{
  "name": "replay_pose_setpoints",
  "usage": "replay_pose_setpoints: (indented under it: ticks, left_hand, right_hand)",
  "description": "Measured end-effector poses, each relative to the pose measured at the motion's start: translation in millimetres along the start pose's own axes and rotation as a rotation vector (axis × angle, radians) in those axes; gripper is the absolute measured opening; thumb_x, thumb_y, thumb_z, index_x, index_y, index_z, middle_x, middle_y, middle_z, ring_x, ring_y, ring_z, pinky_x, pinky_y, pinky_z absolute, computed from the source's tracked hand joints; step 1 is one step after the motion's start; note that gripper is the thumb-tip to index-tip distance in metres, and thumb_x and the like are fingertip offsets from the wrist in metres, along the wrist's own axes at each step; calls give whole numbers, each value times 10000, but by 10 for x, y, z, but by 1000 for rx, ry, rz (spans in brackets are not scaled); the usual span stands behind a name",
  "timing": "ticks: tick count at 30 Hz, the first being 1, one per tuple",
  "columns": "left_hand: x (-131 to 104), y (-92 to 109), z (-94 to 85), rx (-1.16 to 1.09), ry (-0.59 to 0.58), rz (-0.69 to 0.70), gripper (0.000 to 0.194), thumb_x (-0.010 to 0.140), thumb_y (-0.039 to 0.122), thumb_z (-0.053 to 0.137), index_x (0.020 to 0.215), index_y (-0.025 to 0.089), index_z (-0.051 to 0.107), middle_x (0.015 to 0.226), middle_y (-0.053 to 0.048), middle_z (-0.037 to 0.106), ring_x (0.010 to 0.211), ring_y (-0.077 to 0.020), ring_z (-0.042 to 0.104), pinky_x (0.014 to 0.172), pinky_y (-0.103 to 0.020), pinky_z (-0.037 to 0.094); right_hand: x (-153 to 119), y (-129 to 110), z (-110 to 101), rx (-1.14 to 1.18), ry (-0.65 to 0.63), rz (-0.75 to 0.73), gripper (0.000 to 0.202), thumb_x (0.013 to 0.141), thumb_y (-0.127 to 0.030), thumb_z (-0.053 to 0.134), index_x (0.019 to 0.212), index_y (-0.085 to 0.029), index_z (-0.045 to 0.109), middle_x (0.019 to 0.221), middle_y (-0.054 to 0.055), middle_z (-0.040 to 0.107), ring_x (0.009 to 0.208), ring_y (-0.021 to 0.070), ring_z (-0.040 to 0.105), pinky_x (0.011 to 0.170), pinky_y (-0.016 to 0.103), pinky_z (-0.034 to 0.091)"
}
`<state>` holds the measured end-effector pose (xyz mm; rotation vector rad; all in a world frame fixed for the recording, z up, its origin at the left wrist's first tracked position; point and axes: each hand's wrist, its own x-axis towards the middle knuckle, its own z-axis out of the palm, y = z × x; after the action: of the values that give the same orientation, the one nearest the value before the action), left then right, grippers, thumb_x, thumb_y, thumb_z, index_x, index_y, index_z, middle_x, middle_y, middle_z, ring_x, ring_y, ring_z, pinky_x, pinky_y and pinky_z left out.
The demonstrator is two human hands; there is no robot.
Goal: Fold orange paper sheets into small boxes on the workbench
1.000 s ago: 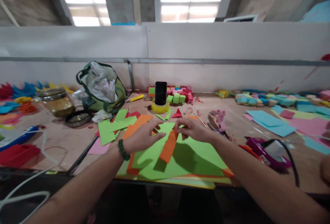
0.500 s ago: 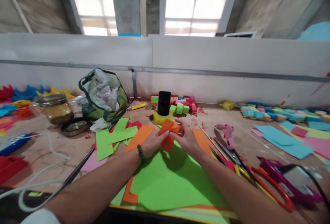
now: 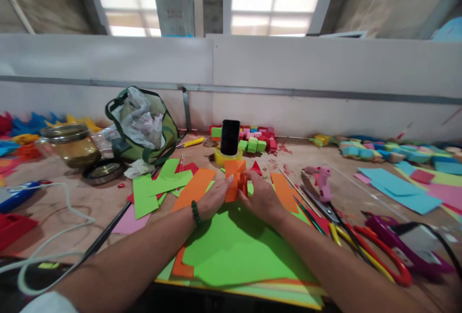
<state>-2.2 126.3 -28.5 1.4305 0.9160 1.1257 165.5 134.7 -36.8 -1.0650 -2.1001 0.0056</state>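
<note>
Between my two hands is a piece of folded orange paper or thin foam [image 3: 234, 181], held up over the green sheets. My left hand [image 3: 215, 198] pinches its left side, the thumb lying across the front. The fingers of my right hand [image 3: 263, 198] close on its right side, where a folded part stands out. Under my wrists a large green sheet [image 3: 245, 250] lies on an orange sheet [image 3: 184, 269] and other coloured sheets. Just behind the folded piece, a phone [image 3: 230, 137] leans upright in a yellow tape roll [image 3: 228, 158].
Left are cut green strips [image 3: 146, 195], a glass jar [image 3: 68, 147], a camouflage bag [image 3: 144, 125] and a white cable [image 3: 68, 202]. Scissors [image 3: 382, 255], a pink glue gun [image 3: 322, 183] and a purple glue gun [image 3: 404, 250] lie right. Small coloured blocks [image 3: 252, 145] sit behind the phone.
The orange piece has been turned in my hands; its broad strip now stands more upright, with a fold at the right. My view has tilted slightly downward.
</note>
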Motion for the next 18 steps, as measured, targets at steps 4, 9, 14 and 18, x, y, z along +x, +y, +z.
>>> replay_pose_setpoints:
  ticks: [4, 9, 14, 18]
  left_hand:
    - [-2, -12, -26, 33, -46, -9, 575, 858, 618, 436, 1029, 125, 678, 1060, -109, 697, 1038, -246, 596, 951, -378, 450]
    - [-18, 66, -30, 4, -84, 5, 561, 809, 649, 493, 888, 130, 690, 908, -100, 705, 884, -223, 626, 830, -324, 494]
    - [44, -12, -19, -169, -16, -110, 546, 709, 585, 666, 976, 110, 628, 794, -61, 667, 687, -163, 611, 654, -272, 492]
    - [105, -107, -39, -170, 242, -18, 927, 563, 399, 833, 1332, 130, 392, 978, -85, 619, 803, -166, 618, 715, -277, 502]
  right_hand:
    - [-4, 7, -13, -53, -6, -30, 483, 758, -151, 518, 1239, -143, 471, 1161, 183, 629, 1012, 285, 631, 861, 444, 524]
    - [36, -5, -30, 387, 6, 281, 504, 785, -282, 584, 1259, -190, 441, 1035, 104, 643, 803, 199, 643, 760, 384, 549]
    - [106, 7, -17, 778, 195, 455, 549, 707, -323, 698, 1188, -202, 463, 800, -6, 570, 697, 148, 596, 675, 307, 537]
    - [37, -82, -24, 511, 258, 195, 426, 809, -251, 611, 1217, -237, 488, 776, -7, 552, 689, 144, 562, 681, 303, 518]
